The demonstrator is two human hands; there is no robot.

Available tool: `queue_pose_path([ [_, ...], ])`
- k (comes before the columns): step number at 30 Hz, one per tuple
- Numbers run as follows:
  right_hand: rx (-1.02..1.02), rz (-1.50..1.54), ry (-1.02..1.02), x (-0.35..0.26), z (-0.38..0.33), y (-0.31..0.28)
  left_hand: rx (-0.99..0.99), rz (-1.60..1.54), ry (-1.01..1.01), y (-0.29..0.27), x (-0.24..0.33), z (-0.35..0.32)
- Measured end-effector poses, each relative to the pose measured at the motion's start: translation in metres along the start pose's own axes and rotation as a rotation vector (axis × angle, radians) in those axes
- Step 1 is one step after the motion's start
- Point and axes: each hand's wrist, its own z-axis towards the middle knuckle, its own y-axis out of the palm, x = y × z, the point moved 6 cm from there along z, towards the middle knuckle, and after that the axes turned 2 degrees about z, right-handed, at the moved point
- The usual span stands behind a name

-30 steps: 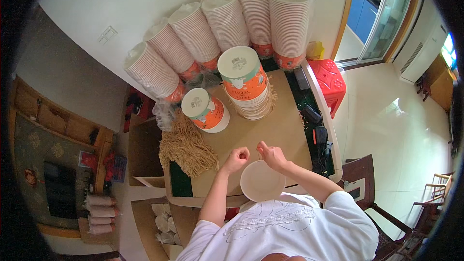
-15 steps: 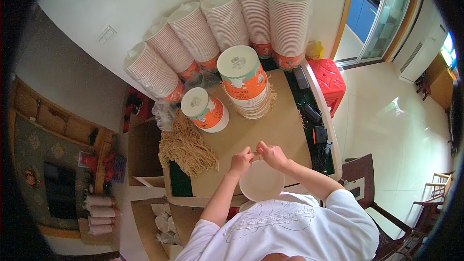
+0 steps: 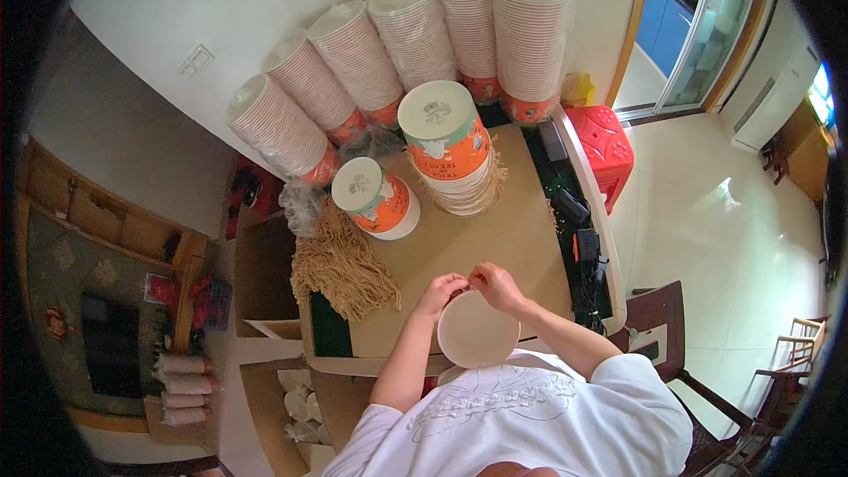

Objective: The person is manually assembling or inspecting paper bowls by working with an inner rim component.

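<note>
A white paper bucket (image 3: pixel 478 331) leans at the table's front edge against my white shirt, its pale open inside facing up. At its far rim my left hand (image 3: pixel 441 294) and my right hand (image 3: pixel 497 287) come close together, fingers pinched. Whatever small thing they pinch there is hidden by the fingers. Left of them lies a heap of tan cords (image 3: pixel 340 261). Beyond stands a short upside-down orange bucket stack (image 3: pixel 380 208). A taller upside-down stack (image 3: pixel 446 146), beside it on the right, has tan cord loops hanging round its lower rims.
Tall plastic-wrapped stacks of paper buckets (image 3: pixel 402 31) line the wall behind the table. Black adapters and cables (image 3: pixel 583 247) lie along the table's right edge. A red stool (image 3: pixel 601 150) stands beyond that edge, and a dark chair (image 3: pixel 658 327) at the near right.
My hands have shifted slightly at the bucket's far rim; the left fingers now stretch further toward the right hand. The bucket stays almost in place.
</note>
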Motion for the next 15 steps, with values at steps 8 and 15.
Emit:
queue_pose_path([
  [8,0.160,-0.072,-0.062,-0.025,-0.011,-0.008,0.029,-0.243,-0.079,-0.013,-0.013,0.006],
  [15,0.299,-0.142,-0.091,-0.035,-0.017,-0.016,0.011,-0.133,-0.032,0.003,0.004,-0.002],
])
